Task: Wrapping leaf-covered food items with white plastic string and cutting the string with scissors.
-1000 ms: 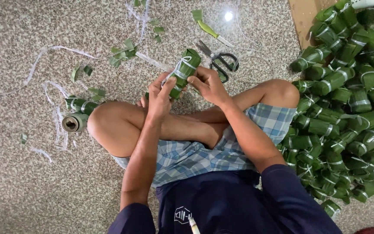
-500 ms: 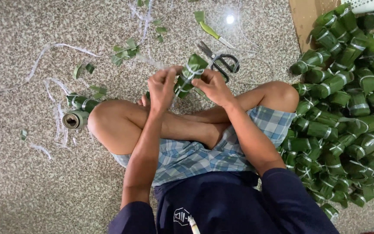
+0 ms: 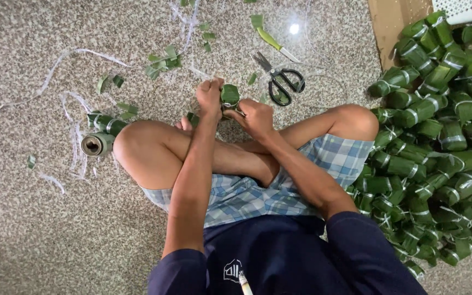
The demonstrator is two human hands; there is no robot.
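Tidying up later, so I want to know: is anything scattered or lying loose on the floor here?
Yes: cut green leaf scraps and white string strands litter the speckled floor, beside open black-handled scissors.

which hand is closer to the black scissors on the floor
Right. The right hand sits just below-left of the scissors, gripping the leaf roll; the left hand is farther left.

Leaf roll [image 3: 229, 95] mostly hidden between hands; white basket [image 3: 468, 9] cut off by top edge.
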